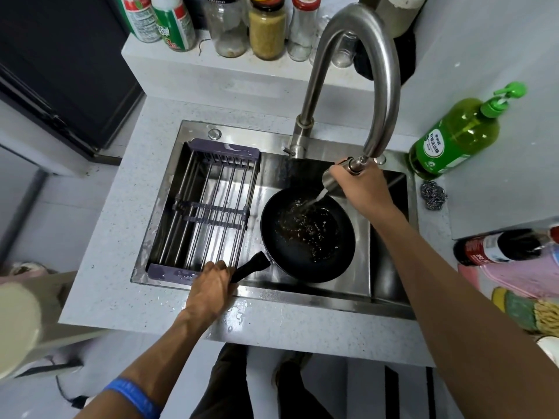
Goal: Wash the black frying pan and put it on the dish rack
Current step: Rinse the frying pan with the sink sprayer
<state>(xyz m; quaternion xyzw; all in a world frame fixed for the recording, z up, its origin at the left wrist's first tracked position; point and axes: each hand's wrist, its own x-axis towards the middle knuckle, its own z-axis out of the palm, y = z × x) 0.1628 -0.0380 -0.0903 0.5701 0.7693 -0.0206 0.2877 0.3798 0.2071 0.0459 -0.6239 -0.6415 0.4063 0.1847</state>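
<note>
Both hands closed: left hand [211, 282] around black frying pan [307, 234] handle, right hand [361, 186] around faucet sprayer [331, 179].

Dish rack [208, 207]: spans the left part of the sink [390, 279], front edge to back edge.
Frying pan [307, 234]: in the sink, just right of the rack, handle toward the front-left.
Faucet [357, 80]: rises from the sink's back edge, arching over the pan.
Soap bottle [453, 137]: on the counter at the sink's back-right corner.
Scouring pad [433, 195]: on the counter beside the sink's right edge, before the bottle.
</note>
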